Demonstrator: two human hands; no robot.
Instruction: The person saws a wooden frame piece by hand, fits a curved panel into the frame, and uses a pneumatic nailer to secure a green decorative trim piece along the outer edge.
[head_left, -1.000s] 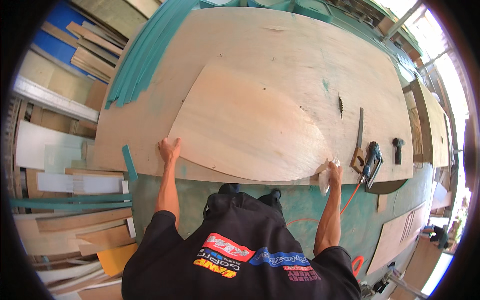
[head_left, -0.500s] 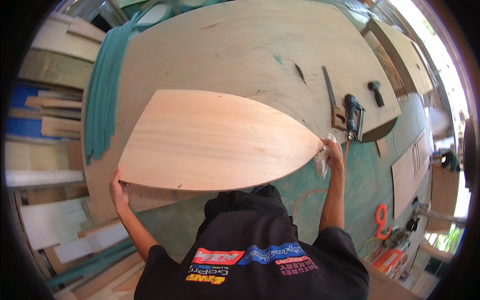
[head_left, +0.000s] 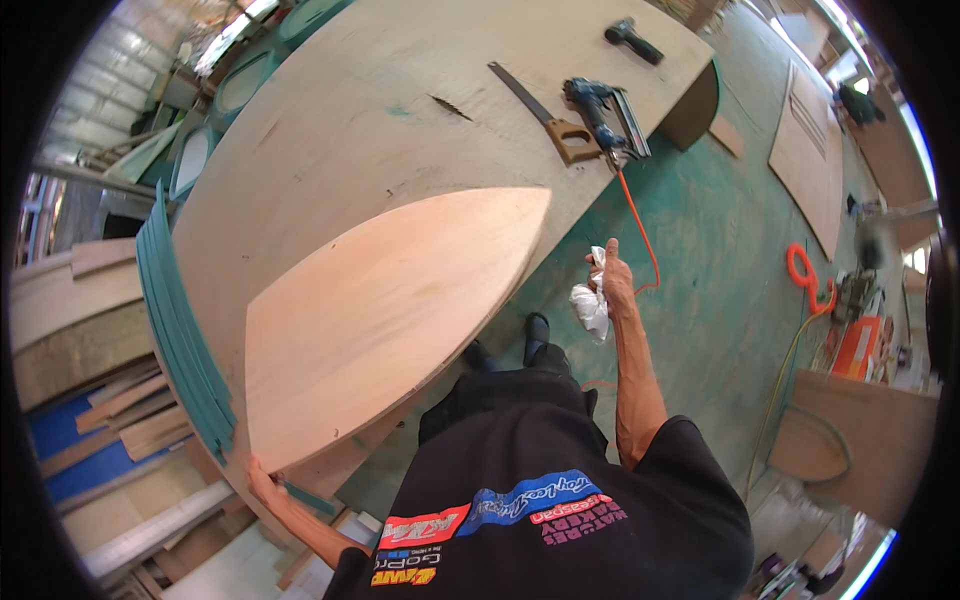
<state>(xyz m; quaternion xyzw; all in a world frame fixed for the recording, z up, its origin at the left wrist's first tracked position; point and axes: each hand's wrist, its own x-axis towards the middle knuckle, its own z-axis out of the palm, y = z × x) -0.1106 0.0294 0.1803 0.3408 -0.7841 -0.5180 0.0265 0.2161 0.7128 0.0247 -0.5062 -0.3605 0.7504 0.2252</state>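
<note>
A pale plywood panel, straight at one end and curving to a point at the other, lies over the near edge of a large wooden worktable. My left hand grips its near left corner, the fingers partly hidden. Off the table's edge, over the floor, my right hand is closed on a crumpled white plastic bag, apart from the panel. Beyond the panel's tip are a handsaw with a wooden handle and a blue-black nail gun on an orange air hose.
Near the table's far right corner lies a dark handheld tool; a thin dark blade lies mid-table. Teal strips hang along the left edge, beside stacked boards. On the green floor to the right are a slotted board and an orange hook.
My right hand has let go of the panel's tip and moved away with the bag. The view has turned right; my left hand still holds the corner.
</note>
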